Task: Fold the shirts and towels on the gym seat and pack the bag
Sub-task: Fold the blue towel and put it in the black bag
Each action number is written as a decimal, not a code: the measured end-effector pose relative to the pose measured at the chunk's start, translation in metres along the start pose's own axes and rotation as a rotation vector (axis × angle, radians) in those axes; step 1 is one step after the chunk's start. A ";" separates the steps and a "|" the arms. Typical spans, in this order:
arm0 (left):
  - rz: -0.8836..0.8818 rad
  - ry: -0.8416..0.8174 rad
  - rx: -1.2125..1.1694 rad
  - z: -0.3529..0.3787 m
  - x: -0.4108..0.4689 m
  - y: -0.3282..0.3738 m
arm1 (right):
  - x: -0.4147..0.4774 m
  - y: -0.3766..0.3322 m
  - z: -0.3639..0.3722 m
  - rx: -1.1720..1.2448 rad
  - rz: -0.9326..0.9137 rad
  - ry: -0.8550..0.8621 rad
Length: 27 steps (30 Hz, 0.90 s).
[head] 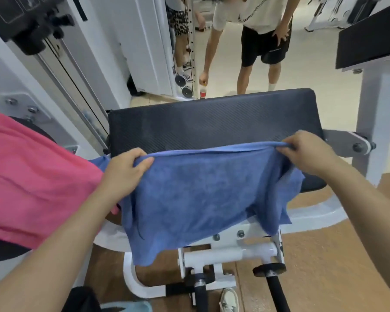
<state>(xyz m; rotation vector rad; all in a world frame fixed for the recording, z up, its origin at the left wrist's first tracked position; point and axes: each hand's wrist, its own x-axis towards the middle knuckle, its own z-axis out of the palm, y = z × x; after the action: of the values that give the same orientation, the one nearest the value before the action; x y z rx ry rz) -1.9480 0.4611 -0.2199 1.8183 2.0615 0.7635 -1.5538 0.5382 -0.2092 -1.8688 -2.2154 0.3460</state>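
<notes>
Towel [200,194] edge in the pinch of left hand [124,172] and right hand [311,152], seat [212,122] front hidden beneath.

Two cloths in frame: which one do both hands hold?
The blue towel: left hand and right hand pinch its top edge; the pink cloth lies aside, left.

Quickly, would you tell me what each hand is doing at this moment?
Left hand: closed, gripping the top edge of the blue towel near its left corner.
Right hand: closed, pinching the same top edge near the right corner.
</notes>
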 end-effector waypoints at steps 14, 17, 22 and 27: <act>-0.132 0.100 0.173 0.035 0.101 0.003 | 0.103 0.026 0.009 0.065 0.101 0.077; -0.113 0.158 0.180 0.037 0.117 0.009 | 0.121 0.032 0.000 0.125 0.145 0.148; -0.189 0.254 0.135 0.038 0.141 0.008 | 0.137 0.036 -0.001 0.159 0.096 0.211; -0.110 0.163 -0.001 0.043 0.129 0.004 | 0.120 0.034 0.002 0.007 -0.131 -0.084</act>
<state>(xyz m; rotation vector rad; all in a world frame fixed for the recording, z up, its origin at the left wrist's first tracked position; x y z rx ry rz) -1.9423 0.5961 -0.2360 1.6757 2.2399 0.9092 -1.5426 0.6622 -0.2196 -1.7239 -2.3740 0.4157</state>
